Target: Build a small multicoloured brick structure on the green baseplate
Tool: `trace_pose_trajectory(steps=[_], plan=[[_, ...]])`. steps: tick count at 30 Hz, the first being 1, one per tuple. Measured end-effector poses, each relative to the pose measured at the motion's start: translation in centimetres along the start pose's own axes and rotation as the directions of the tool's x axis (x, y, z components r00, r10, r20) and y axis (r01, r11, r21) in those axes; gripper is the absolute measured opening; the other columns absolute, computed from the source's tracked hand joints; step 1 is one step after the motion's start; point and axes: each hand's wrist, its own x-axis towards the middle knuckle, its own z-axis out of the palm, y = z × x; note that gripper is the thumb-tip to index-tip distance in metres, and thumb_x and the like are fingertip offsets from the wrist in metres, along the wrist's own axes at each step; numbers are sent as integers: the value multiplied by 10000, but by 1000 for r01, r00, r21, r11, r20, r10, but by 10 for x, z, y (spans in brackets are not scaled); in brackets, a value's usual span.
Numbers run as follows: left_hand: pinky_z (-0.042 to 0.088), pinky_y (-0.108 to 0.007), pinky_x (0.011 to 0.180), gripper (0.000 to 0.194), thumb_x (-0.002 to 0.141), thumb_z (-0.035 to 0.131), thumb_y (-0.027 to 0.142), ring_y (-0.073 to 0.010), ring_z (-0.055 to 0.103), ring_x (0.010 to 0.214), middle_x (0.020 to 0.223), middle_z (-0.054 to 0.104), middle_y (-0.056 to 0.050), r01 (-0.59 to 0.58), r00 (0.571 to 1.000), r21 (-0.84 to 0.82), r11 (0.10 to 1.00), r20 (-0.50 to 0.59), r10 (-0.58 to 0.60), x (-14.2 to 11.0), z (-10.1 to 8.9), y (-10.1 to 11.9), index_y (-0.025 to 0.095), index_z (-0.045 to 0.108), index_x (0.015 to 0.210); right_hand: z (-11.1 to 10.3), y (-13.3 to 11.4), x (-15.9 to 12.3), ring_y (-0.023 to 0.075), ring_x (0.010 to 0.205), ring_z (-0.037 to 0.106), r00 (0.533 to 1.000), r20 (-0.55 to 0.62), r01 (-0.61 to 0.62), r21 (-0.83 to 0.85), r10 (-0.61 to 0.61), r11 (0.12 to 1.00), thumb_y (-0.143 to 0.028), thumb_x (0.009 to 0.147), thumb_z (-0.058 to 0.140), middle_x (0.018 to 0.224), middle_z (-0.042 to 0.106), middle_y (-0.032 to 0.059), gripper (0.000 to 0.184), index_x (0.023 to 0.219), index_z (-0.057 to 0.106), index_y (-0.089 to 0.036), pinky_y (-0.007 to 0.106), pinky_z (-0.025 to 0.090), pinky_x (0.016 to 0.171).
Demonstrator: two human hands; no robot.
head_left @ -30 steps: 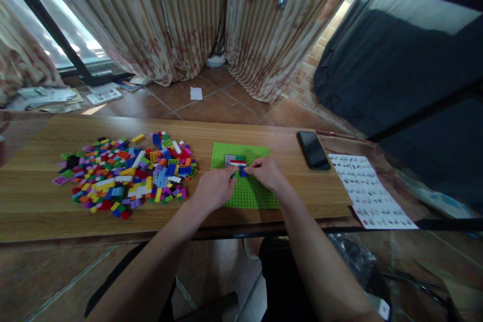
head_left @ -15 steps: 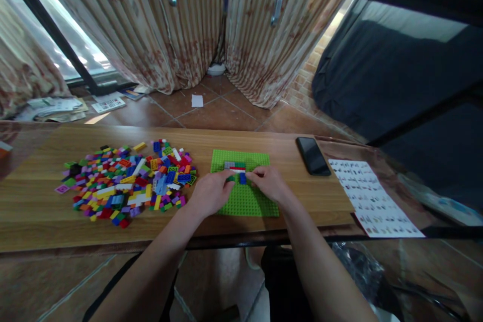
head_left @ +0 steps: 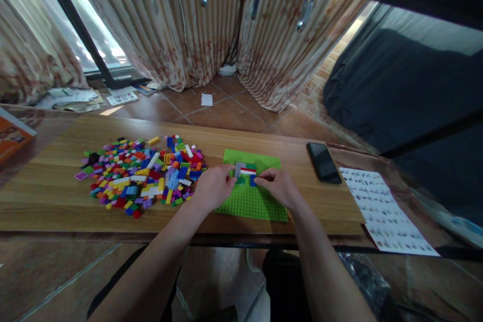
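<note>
A bright green baseplate lies on the wooden table, with a small group of bricks near its upper middle. The group has a grey brick, a green brick, a red and white strip, a darker green brick and a blue brick. My left hand is at the group's left side, fingers bent and closed; what is between its fingertips is hidden. From the right, my right hand has thumb and index finger closed at the blue brick's right edge.
A wide heap of loose coloured bricks covers the left part of the table. Right of the baseplate lies a black phone. A printed sheet hangs past the right end. An orange box stands at far left.
The view has shifted, moving the table scene to the right in the picture. My left fingers have drawn slightly back from the bricks, exposing more of the grey and darker green ones.
</note>
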Motion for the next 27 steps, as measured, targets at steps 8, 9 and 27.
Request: trace_pose_trajectory(steps=[8, 9, 27], plan=[[501, -310, 863, 368, 822, 620, 248, -207, 641, 956, 1084, 658, -68, -15, 998, 12, 1000, -56, 16, 3, 7, 0, 204, 645, 1186, 4, -10, 0, 151, 637, 614, 996, -75, -59, -99, 52, 993, -410, 729, 709, 687, 716, 18, 226, 717, 735, -186, 260, 391, 583], [496, -316, 884, 371, 819, 625, 251, -212, 633, 977, 1096, 649, -71, -25, 998, 16, 1000, -63, 26, 3, 9, 0, 201, 644, 1186, 4, -10, 0, 148, 632, 610, 996, -77, -58, -97, 51, 994, -409, 728, 709, 680, 714, 14, 222, 714, 736, -189, 260, 387, 579], [363, -428, 1009, 579, 833, 644, 438, -284, 466, 1185, 1312, 532, -116, -54, 979, 119, 991, -189, 76, 6, 41, 25, 165, 495, 1322, 4, -5, 7, 117, 546, 519, 997, -44, -73, -193, 65, 978, -461, 741, 698, 581, 632, -15, 280, 659, 727, -195, 243, 312, 497]])
